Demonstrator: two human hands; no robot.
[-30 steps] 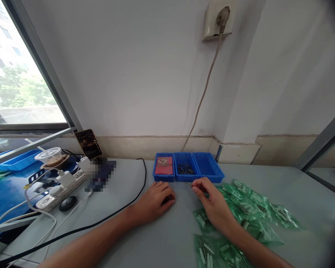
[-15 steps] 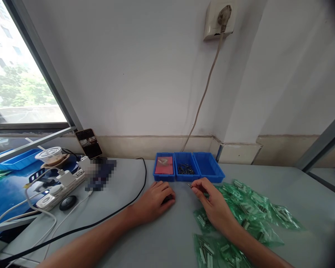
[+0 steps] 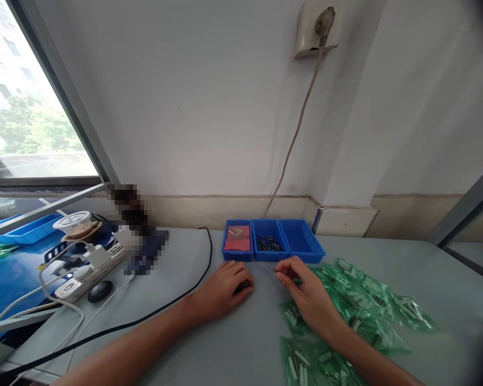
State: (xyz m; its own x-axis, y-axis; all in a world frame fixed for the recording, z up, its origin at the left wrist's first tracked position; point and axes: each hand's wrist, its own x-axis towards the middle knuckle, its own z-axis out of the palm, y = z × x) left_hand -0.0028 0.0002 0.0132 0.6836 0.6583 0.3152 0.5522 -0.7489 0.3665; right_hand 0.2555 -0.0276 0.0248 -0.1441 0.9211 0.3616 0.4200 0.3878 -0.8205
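Observation:
My right hand [image 3: 306,292] pinches a small metal screw [image 3: 272,269] between thumb and fingertips, its thin end pointing left, just in front of the blue bins. My left hand [image 3: 227,284] rests on the table with its fingers curled in; something dark shows under them, but I cannot make out what. Close ahead, the middle blue bin [image 3: 258,230] holds a heap of dark screws [image 3: 269,244]. In the left blue bin [image 3: 224,252] lies a red bag or card [image 3: 238,241] with small pale pieces. The right blue bin [image 3: 301,241] shows a bare bottom.
Green plastic bags [image 3: 362,295] of metal parts spread under and beyond my right forearm. A black cable [image 3: 153,316] crosses the table on the left. A power strip [image 3: 76,281], a black mouse-like puck [image 3: 100,291] and a lidded cup [image 3: 73,220] stand farther left.
Hardly anything differs. Both hands keep their places, and the screw in my right hand has tilted slightly at most. The view has shifted a little.

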